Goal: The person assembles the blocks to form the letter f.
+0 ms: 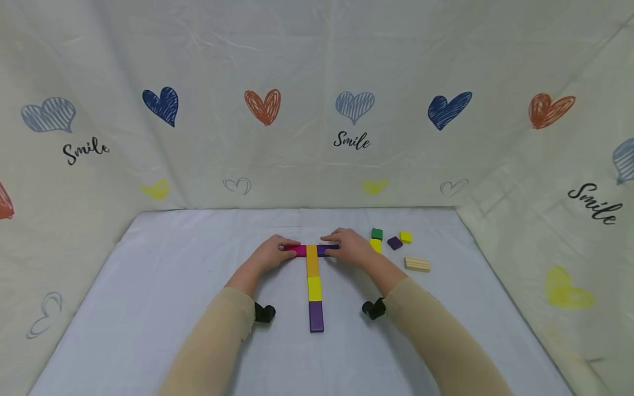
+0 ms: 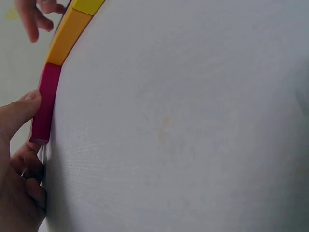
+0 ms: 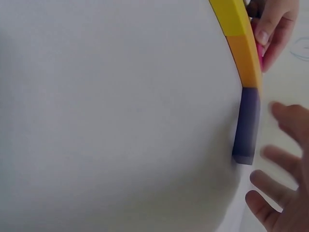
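Note:
Flat coloured wooden blocks lie in a T on the white cloth. The stem runs from an orange block (image 1: 312, 261) through a yellow block (image 1: 314, 289) to a purple block (image 1: 316, 317) nearest the body. My left hand (image 1: 269, 254) holds the magenta block (image 2: 47, 101), the left arm of the T, with its thumb along the near side and fingers behind. On the other side, a dark purple block (image 3: 247, 125) meets the orange one end on. My right hand (image 1: 353, 247) is beside that block, fingers spread and apart from it in the right wrist view.
Right of the T, partly behind my right hand, are a green block (image 1: 377, 234) and a yellow block (image 1: 376, 246). Further right lie a small dark purple block (image 1: 394, 242), another yellow block (image 1: 406, 237) and a bundle of plain wooden sticks (image 1: 417, 264). A heart-printed curtain (image 1: 302, 165) stands behind.

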The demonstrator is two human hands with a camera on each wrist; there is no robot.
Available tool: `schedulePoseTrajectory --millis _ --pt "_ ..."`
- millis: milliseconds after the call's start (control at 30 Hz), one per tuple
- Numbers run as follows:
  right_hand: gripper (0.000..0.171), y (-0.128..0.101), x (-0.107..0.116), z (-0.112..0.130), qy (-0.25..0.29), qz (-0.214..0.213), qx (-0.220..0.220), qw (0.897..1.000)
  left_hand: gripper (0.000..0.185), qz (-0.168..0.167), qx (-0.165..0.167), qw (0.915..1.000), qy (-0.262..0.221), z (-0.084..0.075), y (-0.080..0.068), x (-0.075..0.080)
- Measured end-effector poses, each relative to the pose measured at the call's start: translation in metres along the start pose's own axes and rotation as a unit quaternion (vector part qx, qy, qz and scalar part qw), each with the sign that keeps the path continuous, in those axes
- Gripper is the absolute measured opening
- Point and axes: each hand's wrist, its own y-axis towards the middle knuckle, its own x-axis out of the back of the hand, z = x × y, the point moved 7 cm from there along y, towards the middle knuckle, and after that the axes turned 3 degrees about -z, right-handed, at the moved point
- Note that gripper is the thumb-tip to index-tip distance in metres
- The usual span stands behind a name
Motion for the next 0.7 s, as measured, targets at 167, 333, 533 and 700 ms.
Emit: schedulePoseTrajectory --millis 167,333,533,700 --pt "0.046 -0.004 0.007 -0.002 0.021 -0.002 -0.005 1.000 0.034 0.000 -0.004 1.0000 0.002 0.000 -0.001 0.001" --pt "0.046 -0.011 0.014 -0.010 0.038 -0.007 -0.010 0.999 0.034 0.000 -0.008 1.0000 -0.004 0.000 0.000 0.001" --pt "0.043 -0.026 0.023 -0.026 0.050 -0.018 -0.014 0.999 0.033 -0.001 -0.007 0.9999 -0.008 0.001 0.000 -0.001" --pt "0.043 -0.041 0.032 -0.044 0.040 -0.030 -0.016 0.999 0.034 -0.001 -0.008 0.9999 -0.007 0.001 0.000 -0.001"
